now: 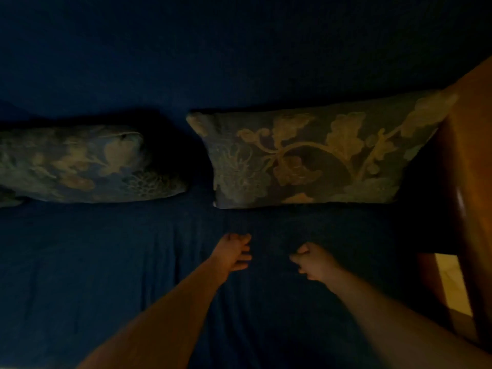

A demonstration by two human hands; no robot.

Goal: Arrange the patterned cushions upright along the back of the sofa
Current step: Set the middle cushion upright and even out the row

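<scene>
Cushions, two of them with a leaf-and-vine pattern, stand at the far edge of the seat, but nearest the camera come the two bare forearms, reaching forward over the dark blue sofa cover [106,262]. The left hand [234,253] hovers low over the seat with its fingers loosely curled and slightly parted; its grip is partly open and has hold of nothing. The right hand [312,262] lies just beside it, apart from it, with the fingers folded in toward the palm; its grip looks closed. Whether it pinches a fold of the cover I cannot tell in the dim light. Both hands are short of the cushions and touch neither.

Beyond the hands, the right cushion [319,158] stands upright on its lower edge against the sofa back [239,62], its patterned face turned outward. Its upper right corner meets the wooden armrest [468,155], which runs down the right side of the view. The left cushion [87,166] sits at the same depth along the back, separated from the right one by a dark gap. It slumps lower and looks more rounded, and its left end is cut off by the frame edge. Farthest off, the blue sofa back fills the top of the view.
</scene>
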